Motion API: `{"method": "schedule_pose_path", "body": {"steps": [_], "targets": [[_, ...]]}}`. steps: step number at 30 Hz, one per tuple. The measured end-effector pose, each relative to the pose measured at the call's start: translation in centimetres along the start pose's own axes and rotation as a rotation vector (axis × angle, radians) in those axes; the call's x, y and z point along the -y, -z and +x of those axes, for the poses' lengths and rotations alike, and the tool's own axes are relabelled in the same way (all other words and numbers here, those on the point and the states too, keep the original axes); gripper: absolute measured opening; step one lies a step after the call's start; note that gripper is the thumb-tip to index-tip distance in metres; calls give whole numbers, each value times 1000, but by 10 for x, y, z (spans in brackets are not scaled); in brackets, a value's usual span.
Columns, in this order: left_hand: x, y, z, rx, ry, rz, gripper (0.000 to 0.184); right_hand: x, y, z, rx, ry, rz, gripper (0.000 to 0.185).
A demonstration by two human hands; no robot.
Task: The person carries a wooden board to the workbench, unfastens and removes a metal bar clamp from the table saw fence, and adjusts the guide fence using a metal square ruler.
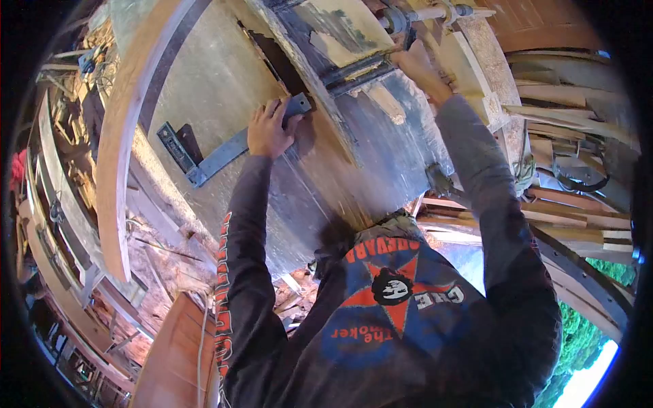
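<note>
My left hand (271, 129) is closed over the blade of a metal try square (228, 151), which lies on the worn metal machine table (211, 75). The square's stock points to the left, and the blade's end with a small hole sticks out past my fingers. Just beyond it, a long dark slot (275, 58) opens in the table beside an upright fence (306, 75). My right hand (418, 68) is closed at the far right of the fence assembly, by a dark part near a metal shaft (425, 13). What its fingers grip is hidden.
A curved wooden plank (126, 136) stands along the table's left side. Stacked boards (564, 88) fill the right side. Wood scraps and shavings (183, 265) cover the ground at left. An orange-brown board (173, 353) leans at lower left.
</note>
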State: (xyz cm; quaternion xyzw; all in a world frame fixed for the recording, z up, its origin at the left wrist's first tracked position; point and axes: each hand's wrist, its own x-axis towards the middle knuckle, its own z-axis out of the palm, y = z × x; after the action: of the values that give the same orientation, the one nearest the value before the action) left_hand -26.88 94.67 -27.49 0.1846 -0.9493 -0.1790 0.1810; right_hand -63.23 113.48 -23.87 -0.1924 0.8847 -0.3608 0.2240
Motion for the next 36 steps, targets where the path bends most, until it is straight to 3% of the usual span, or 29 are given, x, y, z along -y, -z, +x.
{"method": "schedule_pose_path", "body": {"steps": [2, 3, 5, 6, 7, 8, 10, 11, 12, 14, 15, 16, 18, 20, 21, 22, 24, 26, 27, 29, 31, 32, 36], "targets": [[-2, 2, 1, 52, 17, 19, 50, -3, 21, 0, 156, 393, -201, 35], [-3, 4, 3, 45, 12, -8, 50, 0, 33, 9, 160, 397, -198, 35], [-2, 5, 4, 45, 19, -27, 50, 15, 54, 29, 339, 892, -656, 38], [-1, 3, 3, 41, 10, -16, 50, 35, 60, 31, 452, 908, -878, 40], [1, 1, 3, 36, 1, -4, 50, 50, 66, 31, 461, 916, -871, 40], [3, 0, 2, 38, 14, 3, 50, 64, 71, 30, 487, 1249, -1012, 41], [8, -1, 1, 86, -9, -8, 54, 79, 77, 45, 515, 1672, -1236, 41], [9, -2, 1, 92, 0, -6, 54, 86, 85, 51, 523, 1678, -1227, 41], [8, 0, 2, 106, 4, -20, 56, 93, 95, 56, 389, 1402, -954, 42], [7, 3, 2, 115, 33, -30, 58, 80, 90, 75, -32, 1045, -696, 46], [4, 6, 4, 92, 25, -33, 59, 82, 84, 69, -16, 1056, -692, 46], [3, 7, 4, 70, 12, -38, 59, 86, 81, 48, 252, 776, -846, 43], [4, 3, 0, 67, 9, -18, 59, 89, 76, 24, 507, 476, -984, 40], [5, 2, 2, 56, -3, 3, 59, 87, 71, 15, 655, 600, -693, 36], [5, 5, 1, 95, -7, 1, 59, 88, 68, 14, 651, 602, -694, 36], [6, 8, 2, 133, -14, 3, 59, 90, 64, 14, 788, 880, -924, 31], [2, 6, 6, 107, 5, -1, 60, 96, 60, 18, 909, 1170, -1150, 28], [0, 6, 0, 89, 38, -13, 62, 100, 55, 28, 1095, 945, -1234, 24], [0, 8, 0, 97, 21, 17, 62, 101, 49, 34, 1095, 951, -1238, 24], [2, 9, 3, 89, -3, 52, 63, 106, 34, 53, 507, 727, -498, 18], [2, 8, 2, 65, -31, 71, 62, 132, 4, 85, 128, 576, -208, 19], [2, 6, 2, 59, -44, 75, 62, 145, -7, 103, 42, 517, -90, 24], [11, -10, -5, 100, 5, 22, 79, 194, -46, 141, 253, 248, 486, 55]]}}
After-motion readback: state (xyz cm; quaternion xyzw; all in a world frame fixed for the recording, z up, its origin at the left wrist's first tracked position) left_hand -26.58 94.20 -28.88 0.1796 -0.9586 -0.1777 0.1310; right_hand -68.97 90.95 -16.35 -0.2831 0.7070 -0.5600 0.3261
